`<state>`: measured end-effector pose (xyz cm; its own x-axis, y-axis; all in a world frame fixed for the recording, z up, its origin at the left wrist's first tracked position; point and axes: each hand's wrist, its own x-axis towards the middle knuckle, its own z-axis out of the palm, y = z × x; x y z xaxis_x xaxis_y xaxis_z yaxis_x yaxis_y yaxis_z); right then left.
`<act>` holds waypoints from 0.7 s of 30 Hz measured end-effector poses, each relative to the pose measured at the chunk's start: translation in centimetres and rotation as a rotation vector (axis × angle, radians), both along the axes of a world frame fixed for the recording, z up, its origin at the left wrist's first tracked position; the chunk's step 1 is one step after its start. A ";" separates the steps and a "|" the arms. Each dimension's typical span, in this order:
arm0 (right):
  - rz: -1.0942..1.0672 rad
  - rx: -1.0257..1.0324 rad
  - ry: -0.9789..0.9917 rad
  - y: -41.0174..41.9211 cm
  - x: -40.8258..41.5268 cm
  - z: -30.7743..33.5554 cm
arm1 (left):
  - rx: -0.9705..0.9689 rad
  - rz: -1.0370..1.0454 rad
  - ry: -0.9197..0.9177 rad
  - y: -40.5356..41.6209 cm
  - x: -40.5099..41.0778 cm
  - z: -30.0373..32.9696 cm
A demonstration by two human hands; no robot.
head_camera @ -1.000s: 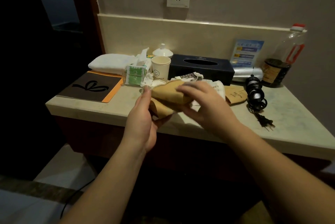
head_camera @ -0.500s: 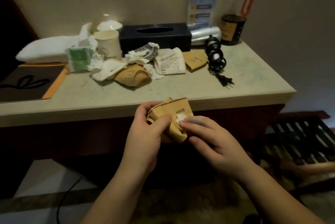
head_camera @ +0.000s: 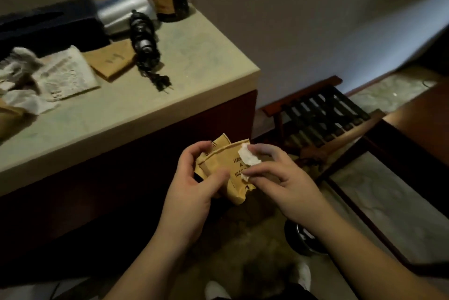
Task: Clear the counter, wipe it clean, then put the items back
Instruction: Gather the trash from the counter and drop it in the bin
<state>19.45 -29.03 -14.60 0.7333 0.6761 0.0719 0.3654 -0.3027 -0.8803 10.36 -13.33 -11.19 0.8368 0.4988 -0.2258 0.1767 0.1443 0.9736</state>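
Off the counter (head_camera: 155, 105) edge now, we hold the paper bag (head_camera: 224, 168) lower and rightward than before: left hand (head_camera: 192, 178) curled round it, right hand (head_camera: 277, 175) pinching a tissue scrap (head_camera: 247, 157). Clearing has begun; more wrappers (head_camera: 65, 73) remain.

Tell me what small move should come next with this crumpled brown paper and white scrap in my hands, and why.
Probably drop both away from the counter: left hand grips the brown paper, right hand pinches the white scrap, and more litter waits on the counter.
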 end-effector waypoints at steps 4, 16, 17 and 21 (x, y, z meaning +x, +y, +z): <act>-0.078 -0.120 0.036 -5.4 2.5 -2.0 | -0.098 -0.059 0.104 -4.8 4.3 -2.7; -0.390 -0.326 0.385 -21.4 8.3 -16.2 | -0.028 -0.237 0.445 -18.6 15.2 -16.4; -0.455 -0.334 0.441 -22.8 8.6 -18.0 | -0.043 -0.237 0.480 -19.4 16.0 -17.9; -0.654 -0.416 0.630 -28.3 9.4 -25.4 | -0.100 -0.232 0.612 -22.6 18.6 -24.7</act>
